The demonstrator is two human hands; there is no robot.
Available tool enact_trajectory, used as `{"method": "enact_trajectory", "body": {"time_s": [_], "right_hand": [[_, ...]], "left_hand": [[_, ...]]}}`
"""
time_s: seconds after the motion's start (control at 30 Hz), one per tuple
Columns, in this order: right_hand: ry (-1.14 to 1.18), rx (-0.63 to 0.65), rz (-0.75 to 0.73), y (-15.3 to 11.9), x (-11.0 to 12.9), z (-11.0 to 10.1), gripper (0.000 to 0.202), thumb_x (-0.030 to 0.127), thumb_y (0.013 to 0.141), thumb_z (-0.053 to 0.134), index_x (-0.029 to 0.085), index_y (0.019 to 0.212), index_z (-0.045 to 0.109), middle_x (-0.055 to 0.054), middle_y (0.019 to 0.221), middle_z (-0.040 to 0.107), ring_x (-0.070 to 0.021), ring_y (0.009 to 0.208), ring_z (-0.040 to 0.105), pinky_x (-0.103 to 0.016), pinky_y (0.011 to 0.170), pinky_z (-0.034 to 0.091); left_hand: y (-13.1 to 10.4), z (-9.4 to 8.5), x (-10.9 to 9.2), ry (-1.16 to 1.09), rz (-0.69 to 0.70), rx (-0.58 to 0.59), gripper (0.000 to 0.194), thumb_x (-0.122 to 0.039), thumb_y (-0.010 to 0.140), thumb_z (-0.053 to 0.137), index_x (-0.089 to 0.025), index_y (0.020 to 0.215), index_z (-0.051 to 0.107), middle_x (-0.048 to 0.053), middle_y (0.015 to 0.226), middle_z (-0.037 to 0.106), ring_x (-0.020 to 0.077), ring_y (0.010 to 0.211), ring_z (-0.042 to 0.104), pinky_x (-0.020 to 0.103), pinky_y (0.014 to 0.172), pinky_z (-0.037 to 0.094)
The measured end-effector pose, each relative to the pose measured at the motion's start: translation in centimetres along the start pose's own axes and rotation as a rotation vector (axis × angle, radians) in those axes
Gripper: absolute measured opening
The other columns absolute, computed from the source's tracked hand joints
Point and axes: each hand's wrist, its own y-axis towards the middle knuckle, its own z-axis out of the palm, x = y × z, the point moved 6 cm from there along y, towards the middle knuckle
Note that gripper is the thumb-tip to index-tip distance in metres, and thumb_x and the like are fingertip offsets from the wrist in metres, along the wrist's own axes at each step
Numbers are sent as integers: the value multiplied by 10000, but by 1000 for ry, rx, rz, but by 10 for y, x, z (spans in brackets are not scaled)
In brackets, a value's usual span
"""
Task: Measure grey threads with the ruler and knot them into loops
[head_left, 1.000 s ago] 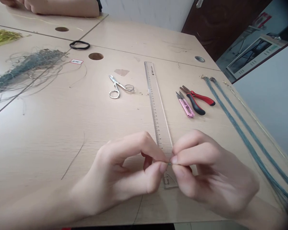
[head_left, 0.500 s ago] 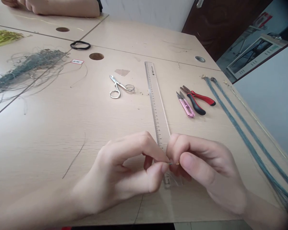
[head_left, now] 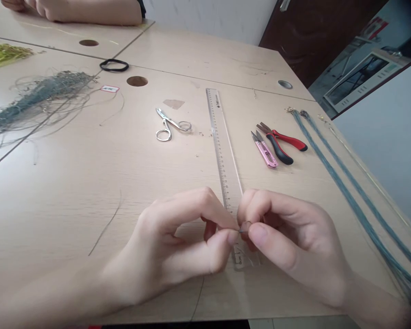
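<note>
Over the near end of a clear ruler (head_left: 222, 151), my two hands meet fingertip to fingertip. My left hand (head_left: 181, 237) pinches a thin dark thread (head_left: 241, 230) between thumb and forefinger; a strand hangs below that hand toward the table's front edge. My right hand (head_left: 291, 242) is closed in a pinch at the same spot, where a small loop of the thread shows at its fingertips. Any small metal piece between the right fingers is hidden. Beyond the hands lie pink thread snips (head_left: 264, 150) and red-and-black pliers (head_left: 281, 141).
Silver scissors (head_left: 171, 124) lie left of the ruler. Bundles of blue-green thread (head_left: 349, 196) run along the right edge, and a tangled grey-blue bundle (head_left: 37, 98) lies left. A black band (head_left: 114, 65) sits near a cable hole (head_left: 137, 81). Another person's forearm (head_left: 96, 11) rests at the far left.
My right thumb has shifted slightly left, closer to my left fingertips. The small gold-coloured bit seen between the hands is now covered, and a thread loop shows there.
</note>
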Motion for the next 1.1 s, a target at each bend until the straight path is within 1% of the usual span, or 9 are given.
{"method": "enact_trajectory", "body": {"time_s": [0.07, 0.13, 0.2, 0.3, 0.5, 0.77, 0.9, 1.0, 1.1], "right_hand": [[21, -25, -61, -1, 1, 0, 88, 161, 862, 553, 246, 858, 531, 45, 695, 508, -77, 576, 461, -184, 489, 366], [38, -33, -116, -3, 3, 0, 204, 108, 849, 557, 271, 964, 514, 49, 717, 537, -74, 574, 488, -172, 472, 374], [27, -19, -165, -3, 5, 2, 203, 88, 849, 550, 258, 955, 518, 41, 736, 553, -77, 581, 507, -175, 466, 384], [-15, -27, -216, -3, 8, 2, 111, 115, 869, 542, 224, 888, 548, 20, 754, 566, -88, 602, 522, -191, 466, 396], [-49, -55, -243, -3, 10, 0, 78, 143, 876, 566, 202, 826, 576, 36, 719, 562, -62, 569, 491, -176, 475, 400], [-40, -69, -175, -4, 6, -2, 83, 192, 884, 549, 219, 806, 558, 29, 699, 557, -81, 538, 481, -188, 442, 387], [13, -63, -73, -2, -1, -3, 58, 244, 907, 522, 256, 937, 571, 30, 735, 564, -75, 524, 498, -181, 472, 438], [72, -56, -59, 0, -3, -3, 142, 280, 905, 542, 282, 1047, 553, 18, 802, 558, -75, 547, 517, -171, 470, 445], [79, -22, -19, 0, -5, -2, 86, 321, 915, 524, 255, 951, 565, 28, 704, 527, -77, 517, 474, -178, 447, 403]], "left_hand": [[0, -1, 0, -19, -13, -16, 93, -107, 839, 562, -190, 798, 567, -35, 698, 571, 81, 619, 533, 196, 548, 441], [1, -1, -1, -36, -24, -28, 92, -124, 843, 556, -184, 775, 569, -25, 681, 572, 87, 603, 528, 201, 538, 440], [1, -1, -1, -51, -36, -35, 92, -145, 846, 557, -184, 763, 571, -19, 676, 575, 92, 598, 526, 205, 534, 439], [2, 0, 1, -65, -49, -42, 90, -160, 843, 568, -189, 757, 569, -17, 670, 569, 97, 596, 518, 206, 524, 430], [2, 0, 1, -81, -39, -34, 90, -153, 838, 572, -184, 754, 563, -16, 660, 551, 98, 593, 504, 210, 524, 425], [2, 0, 1, -68, -45, -21, 91, -125, 841, 562, -186, 774, 560, -25, 681, 559, 83, 605, 508, 191, 538, 422], [3, 1, 0, -102, -49, -20, 104, -98, 834, 558, -179, 768, 562, -25, 697, 580, 80, 618, 523, 183, 552, 436], [5, 3, -2, -144, -41, -15, 120, -77, 828, 547, -173, 757, 559, -19, 692, 598, 82, 612, 528, 190, 556, 450], [5, 2, -2, -121, -42, -26, 119, -88, 828, 550, -171, 744, 558, -17, 674, 584, 85, 606, 526, 189, 542, 441]]}}
